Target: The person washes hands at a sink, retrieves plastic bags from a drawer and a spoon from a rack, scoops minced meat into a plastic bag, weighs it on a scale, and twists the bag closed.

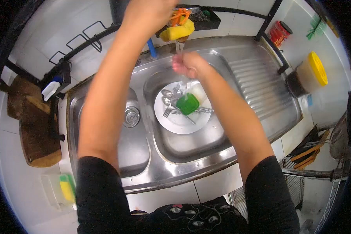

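My left hand (150, 15) reaches up at the top edge, beside the metal tap (189, 10) and a yellow sponge or cloth (178, 31) with an orange band. Its fingertips are cut off or hidden, so I cannot see whether it grips anything. My right hand (189, 65) is in the water stream over the right basin, fingers bent and blurred; no held thing shows. Below it a white plate (171, 125) lies in the basin. On the plate are several spoons and forks (167, 102) and a green square container or lid (188, 103).
The left basin (134, 152) has a drain strainer (132, 117). A ribbed drainboard (257, 84) lies to the right. Beyond it stand a yellow-lidded container (308, 74) and a red tub (280, 34). A sponge (67, 188) sits in a clear holder at lower left.
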Demonstrator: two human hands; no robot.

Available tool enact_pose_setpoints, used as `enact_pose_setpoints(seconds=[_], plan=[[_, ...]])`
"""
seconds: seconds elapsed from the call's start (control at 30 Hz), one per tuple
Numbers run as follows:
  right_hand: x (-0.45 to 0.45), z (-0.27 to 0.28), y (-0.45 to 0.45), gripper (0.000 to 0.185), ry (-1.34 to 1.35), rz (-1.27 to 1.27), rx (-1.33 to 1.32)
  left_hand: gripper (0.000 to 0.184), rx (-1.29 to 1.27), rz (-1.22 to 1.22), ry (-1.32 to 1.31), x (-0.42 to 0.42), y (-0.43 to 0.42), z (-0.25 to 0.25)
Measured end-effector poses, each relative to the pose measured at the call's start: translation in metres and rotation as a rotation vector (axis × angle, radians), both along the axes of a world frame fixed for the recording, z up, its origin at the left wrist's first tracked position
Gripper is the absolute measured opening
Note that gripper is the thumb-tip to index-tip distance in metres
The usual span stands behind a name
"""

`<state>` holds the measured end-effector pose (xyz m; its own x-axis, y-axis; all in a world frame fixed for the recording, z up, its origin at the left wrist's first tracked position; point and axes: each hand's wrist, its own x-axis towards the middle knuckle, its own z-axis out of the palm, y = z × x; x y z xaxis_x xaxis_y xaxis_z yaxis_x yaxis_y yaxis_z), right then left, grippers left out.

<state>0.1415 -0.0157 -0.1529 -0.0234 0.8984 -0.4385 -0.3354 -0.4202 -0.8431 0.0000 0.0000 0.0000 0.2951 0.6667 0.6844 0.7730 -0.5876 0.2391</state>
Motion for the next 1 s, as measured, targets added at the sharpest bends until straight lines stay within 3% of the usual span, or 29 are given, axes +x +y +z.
enact_pose_setpoints(seconds=[0.03,0.1,0.17,0.23,0.3,0.37,0.5,0.6,0.67,0.8,0.9,1.0], plan=[[0.0,0.009,-0.009,0.023,0.021,0.023,0.018,0.042,-0.008,-0.006,-0.003,0.001,0.0,-0.001],[0.001,0.026,-0.015,0.024,0.018,0.083,0.126,0.03,-0.192,-0.153,-0.536,-0.008,-0.002,-0.052],[0.007,0.034,-0.03,0.026,-0.106,0.167,0.211,0.03,-0.35,-0.051,-0.816,-0.003,0.02,-0.151],[0.014,0.043,-0.037,0.024,-0.26,0.25,0.257,0.025,-0.962,-0.185,-1.195,0.018,0.016,-0.219],[0.018,0.049,-0.044,0.023,-0.479,0.313,0.326,0.018,-1.422,-0.374,-1.514,0.037,-0.019,-0.225],[0.023,0.055,-0.052,0.022,-0.77,0.342,0.417,0.02,-1.413,-0.454,-1.417,0.056,-0.024,-0.223],[0.04,0.062,-0.065,0.017,-0.655,0.144,0.302,0.023,-1.405,-0.319,-1.165,0.072,-0.027,-0.188],[0.056,0.05,-0.069,0.016,-0.708,0.013,0.306,0.021,-1.503,-0.458,-1.303,0.071,-0.025,-0.163],[0.066,0.032,-0.063,0.021,-0.745,-0.046,0.335,0.017,-1.475,-0.449,-1.235,0.068,-0.015,-0.159],[0.062,0.019,-0.07,0.023,-0.53,-0.008,0.127,0.008,-1.221,-0.275,-1.031,0.067,-0.012,-0.143],[0.051,-0.001,-0.065,0.023,-0.278,-0.019,0.067,0.011,-0.781,-0.383,-0.901,0.067,-0.005,-0.149],[0.035,-0.008,-0.058,0.021,-0.149,-0.03,0.063,0.014,-0.943,-0.306,-0.896,0.063,-0.01,-0.144]])
